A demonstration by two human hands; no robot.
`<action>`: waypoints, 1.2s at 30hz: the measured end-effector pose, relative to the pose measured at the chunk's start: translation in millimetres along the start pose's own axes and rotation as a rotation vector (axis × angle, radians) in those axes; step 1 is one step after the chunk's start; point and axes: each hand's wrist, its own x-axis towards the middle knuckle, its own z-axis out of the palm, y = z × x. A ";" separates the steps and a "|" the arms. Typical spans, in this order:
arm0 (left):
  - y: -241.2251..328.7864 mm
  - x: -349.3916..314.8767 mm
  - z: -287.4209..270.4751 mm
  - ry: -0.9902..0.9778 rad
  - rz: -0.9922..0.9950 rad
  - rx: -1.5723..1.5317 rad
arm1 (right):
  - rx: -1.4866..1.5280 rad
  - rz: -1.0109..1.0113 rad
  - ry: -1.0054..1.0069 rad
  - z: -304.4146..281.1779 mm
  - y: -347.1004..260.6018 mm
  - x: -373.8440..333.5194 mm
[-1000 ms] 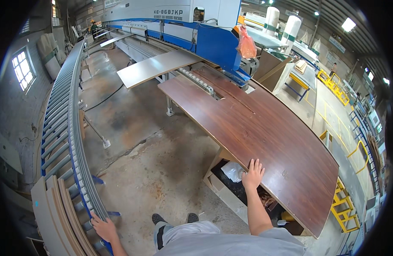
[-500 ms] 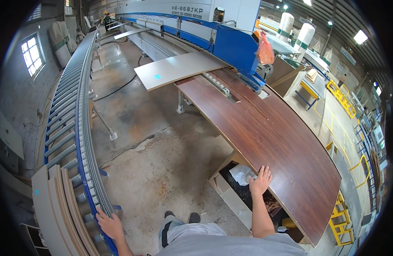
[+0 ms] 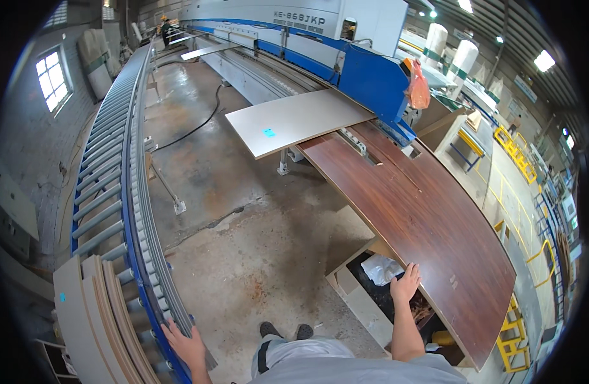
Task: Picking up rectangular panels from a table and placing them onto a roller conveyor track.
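My left hand point(image 3: 187, 345) rests on the near part of the roller conveyor's blue and grey side rail point(image 3: 155, 301), its fingers spread and nothing in them. At the right, my right hand point(image 3: 406, 283) lies on the left edge of a dark reddish-brown wood-grain table top point(image 3: 429, 217), fingers stretched out. A flat grey panel point(image 3: 301, 121) with a small blue sticker lies across the table's far end, beside the long machine. Several flat boards point(image 3: 93, 320) lean on edge in a stack at the near end of the conveyor, left of my left hand.
A long white and blue machine point(image 3: 371, 77) runs along the far side. Below the table an open box point(image 3: 355, 294) holds a white plastic bag and scraps. A black hose point(image 3: 202, 125) crosses the concrete floor. Yellow rails point(image 3: 513, 345) stand right of the table. A person point(image 3: 166, 31) is far off.
The view has turned a little, so most things sit further right and lower. Both hands keep to the same surfaces, the left on the rail and the right on the table edge.
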 end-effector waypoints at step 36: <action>428.6 171.1 217.6 -0.949 -0.445 -1.218 | 0.518 -0.304 -0.033 -5.9 8.9 127.0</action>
